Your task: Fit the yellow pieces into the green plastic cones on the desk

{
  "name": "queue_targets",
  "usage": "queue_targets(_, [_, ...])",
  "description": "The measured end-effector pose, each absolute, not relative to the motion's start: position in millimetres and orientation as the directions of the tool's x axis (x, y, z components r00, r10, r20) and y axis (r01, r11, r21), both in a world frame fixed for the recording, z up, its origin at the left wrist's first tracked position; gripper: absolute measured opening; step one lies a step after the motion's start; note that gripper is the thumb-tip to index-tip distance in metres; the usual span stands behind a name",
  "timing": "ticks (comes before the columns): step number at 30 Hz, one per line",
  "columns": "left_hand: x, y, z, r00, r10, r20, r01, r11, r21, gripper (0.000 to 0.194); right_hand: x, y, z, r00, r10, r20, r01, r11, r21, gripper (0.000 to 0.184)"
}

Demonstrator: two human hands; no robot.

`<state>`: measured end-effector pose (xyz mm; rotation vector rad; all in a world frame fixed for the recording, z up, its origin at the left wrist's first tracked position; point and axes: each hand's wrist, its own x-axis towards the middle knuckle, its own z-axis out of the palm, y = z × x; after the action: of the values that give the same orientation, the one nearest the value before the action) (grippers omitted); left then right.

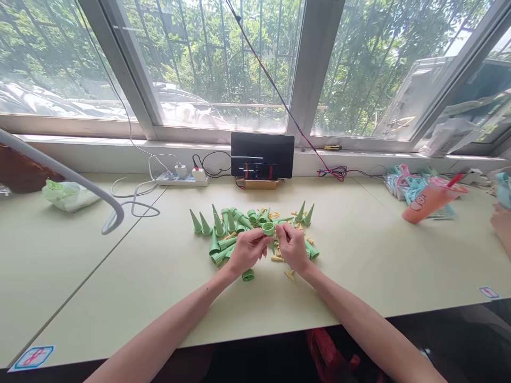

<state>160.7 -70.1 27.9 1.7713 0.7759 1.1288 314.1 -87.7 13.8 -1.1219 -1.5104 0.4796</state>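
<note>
My left hand (248, 249) is closed on a green plastic cone (269, 229), its round open end turned up and its tip pointing down. Close beside that rim is my right hand (293, 246), fingers pinched together; whatever they hold is hidden. Under and around both hands lies a pile of green cones (225, 243), some standing point-up, others on their sides. Small yellow plastic pieces (277, 259) are scattered among them. One loose yellow piece (289, 275) rests below my right hand, and a green cone (248, 275) shows its open end below my left.
Behind the pile, a phone (260, 171) leans against a dark screen (262, 146). A power strip (183, 180) with cables sits to the left, near a grey curved bar (80, 178). At right stand an orange drink cup (433, 201) and another person's hand (502, 226).
</note>
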Motion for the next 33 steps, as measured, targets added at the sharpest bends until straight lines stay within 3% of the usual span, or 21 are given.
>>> queue_targets(5, [160.3, -71.1, 31.7, 0.446, 0.859, 0.253, 0.017, -0.29, 0.957, 0.035, 313.2, -88.7, 14.9, 0.099, 0.84, 0.534, 0.378, 0.465, -0.801, 0.041])
queue_targets(11, [157.6, -66.9, 32.8, 0.53, 0.843, 0.096, -0.046, -0.084, 0.995, 0.051, 312.5, -89.4, 16.4, 0.105, 0.837, 0.537, 0.386, 0.463, -0.798, 0.042])
queue_targets(21, [156.4, -62.6, 30.1, 0.606, 0.791, -0.085, -0.164, 0.229, 0.959, 0.048, 313.6, -89.4, 15.7, 0.085, 0.809, 0.581, 0.453, 0.488, -0.746, 0.041])
queue_targets(33, [157.0, -62.8, 33.9, 0.638, 0.755, -0.149, -0.215, 0.361, 0.908, 0.041, 313.0, -89.0, 15.0, 0.078, 0.783, 0.617, 0.488, 0.509, -0.709, 0.041])
